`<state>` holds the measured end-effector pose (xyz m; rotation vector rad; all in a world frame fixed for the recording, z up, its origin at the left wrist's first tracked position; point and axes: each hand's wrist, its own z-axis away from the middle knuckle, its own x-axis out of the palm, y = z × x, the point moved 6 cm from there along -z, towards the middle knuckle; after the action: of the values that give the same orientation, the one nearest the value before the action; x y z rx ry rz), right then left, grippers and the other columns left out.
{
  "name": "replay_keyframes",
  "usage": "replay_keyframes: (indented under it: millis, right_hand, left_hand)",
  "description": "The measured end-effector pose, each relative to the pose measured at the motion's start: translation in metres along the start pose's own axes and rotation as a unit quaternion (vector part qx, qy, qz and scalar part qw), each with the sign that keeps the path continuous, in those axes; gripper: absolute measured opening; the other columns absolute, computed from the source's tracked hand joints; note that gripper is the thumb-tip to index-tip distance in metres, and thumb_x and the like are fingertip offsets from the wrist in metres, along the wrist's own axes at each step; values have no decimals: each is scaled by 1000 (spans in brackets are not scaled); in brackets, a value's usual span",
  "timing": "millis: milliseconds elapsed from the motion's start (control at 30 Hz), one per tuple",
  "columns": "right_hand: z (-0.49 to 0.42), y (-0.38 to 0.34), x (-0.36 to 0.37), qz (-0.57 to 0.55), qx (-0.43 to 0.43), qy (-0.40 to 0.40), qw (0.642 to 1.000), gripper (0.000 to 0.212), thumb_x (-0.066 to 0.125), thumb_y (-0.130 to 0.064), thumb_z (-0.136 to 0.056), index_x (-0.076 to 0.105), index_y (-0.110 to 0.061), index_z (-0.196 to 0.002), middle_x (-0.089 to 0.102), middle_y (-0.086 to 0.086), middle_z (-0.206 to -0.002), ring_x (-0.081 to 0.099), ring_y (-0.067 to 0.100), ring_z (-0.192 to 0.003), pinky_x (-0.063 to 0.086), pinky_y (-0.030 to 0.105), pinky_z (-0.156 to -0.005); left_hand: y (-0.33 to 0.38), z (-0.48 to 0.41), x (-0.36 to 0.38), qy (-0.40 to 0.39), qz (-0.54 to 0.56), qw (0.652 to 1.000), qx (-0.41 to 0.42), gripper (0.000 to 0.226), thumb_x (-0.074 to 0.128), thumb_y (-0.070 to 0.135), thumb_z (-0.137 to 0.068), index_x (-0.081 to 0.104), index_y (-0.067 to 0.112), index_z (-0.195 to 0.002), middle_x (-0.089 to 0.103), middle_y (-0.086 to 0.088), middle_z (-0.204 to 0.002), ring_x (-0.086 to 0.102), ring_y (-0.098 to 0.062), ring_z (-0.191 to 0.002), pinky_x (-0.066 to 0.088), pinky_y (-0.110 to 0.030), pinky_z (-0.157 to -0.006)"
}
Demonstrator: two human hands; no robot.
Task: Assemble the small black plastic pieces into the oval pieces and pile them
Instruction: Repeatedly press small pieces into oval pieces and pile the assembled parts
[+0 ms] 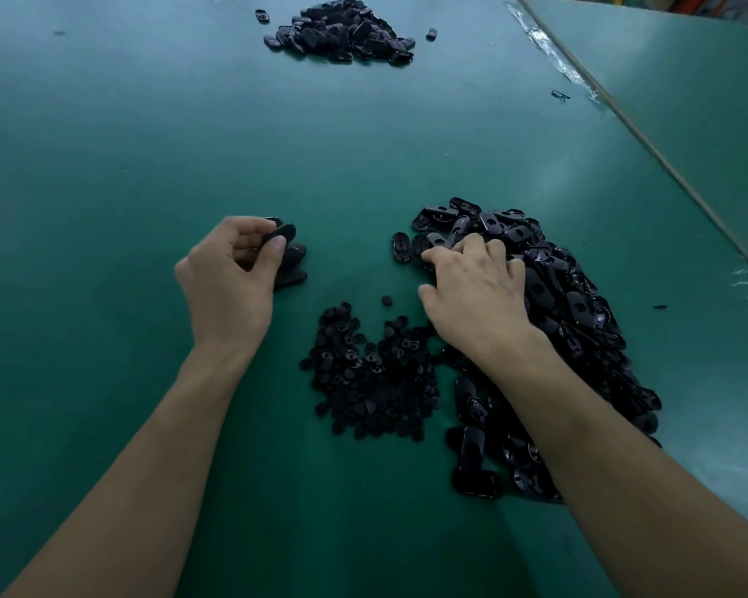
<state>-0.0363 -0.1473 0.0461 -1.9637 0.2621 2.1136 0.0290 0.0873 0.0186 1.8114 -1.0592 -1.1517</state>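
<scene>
On the green surface [126, 144], the left hand [230, 274] pinches one oval piece [282, 232] between thumb and the tips of its bent fingers [251, 228], holding it just above a small stack of oval pieces [293, 265] that lies left of the middle. The right hand [476, 291] rests palm down on the inner side of a large heap of oval pieces [566, 304], which stretches along the right edge of the surface; its fingers are bent with their tips down among the pieces, and whether they grip one cannot be told. One loose oval [400, 247] lies just beside those fingertips. Between the two forearms sits a lower heap of small black plastic pieces [372, 377], touching the large heap at its right side, with a single small piece [386, 300] a little apart from it. Toward the far edge lies another pile of ovals [342, 30].
</scene>
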Motion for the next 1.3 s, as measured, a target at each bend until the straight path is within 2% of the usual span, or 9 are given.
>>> replay_keyframes:
  millis: [100,267,433,533,633,833,1067,1200,1300]
  right_hand:
    - [-1,1,-2,6,4,14,1000,32,54,-33,-100,59,-23,-129,50,8,-130,41,31,-126,33,46,-104]
    - [-3,1,-5,15,4,40,999,28,56,-34,-99,63,-22,-124,54,7,-126,46,30,-122,38,43,-102]
    - [-3,0,-5,12,-3,57,998,33,60,-42,-96,61,-20,-121,53,7,-123,46,29,-119,37,42,-100]
    - [-4,-2,-3,23,-13,42,999,35,58,-44,-97,58,-21,-123,57,7,-123,47,30,-120,38,43,-99]
    - [-5,-3,-3,26,-15,46,998,29,54,-38,-99,57,-19,-121,62,7,-118,50,30,-116,40,42,-95]
    - [-7,-5,-6,15,-22,55,998,14,51,-23,-100,56,-17,-112,65,6,-105,56,28,-102,42,39,-85]
    - [-2,-7,-18,-50,-37,92,994,8,54,-13,-100,61,-15,-103,67,4,-96,63,26,-90,53,43,-85]
    - [-3,-6,-28,-86,-38,122,988,19,55,-1,-97,66,-12,-108,70,6,-96,65,27,-88,54,44,-83]
    - [-2,-10,-36,-145,-63,159,975,18,56,-5,-99,70,-12,-109,72,5,-97,67,23,-88,56,39,-83]
  left_hand:
    - [-3,-1,2,-9,-33,999,-11,18,70,11,-91,74,16,-108,70,12,-95,62,16,-74,47,-3,-81]
    - [-4,-2,3,-21,-85,996,-23,28,67,10,-94,70,10,-122,64,-9,-121,54,12,-73,36,9,-77]
    - [-4,-1,5,-28,-89,995,-29,43,68,8,-92,62,7,-134,56,-9,-133,53,17,-71,32,10,-82]
    - [0,1,5,-18,-64,998,-11,42,68,8,-91,62,12,-132,50,-3,-126,58,14,-69,39,5,-78]
    - [8,7,6,-14,-43,999,16,27,69,9,-90,68,21,-114,51,4,-112,58,13,-68,44,0,-68]
    - [29,25,24,-90,-12,991,100,22,73,6,-89,70,27,-93,61,13,-86,57,2,-65,43,-6,-60]
    - [32,30,29,-120,12,985,120,24,74,5,-88,70,28,-90,62,16,-87,57,1,-65,42,-6,-59]
    - [34,31,31,-128,31,984,115,25,73,6,-89,69,31,-91,63,17,-89,60,-2,-65,44,-9,-58]
    - [34,33,34,-145,63,983,88,25,73,11,-90,67,36,-93,68,11,-90,67,-10,-67,56,-25,-57]
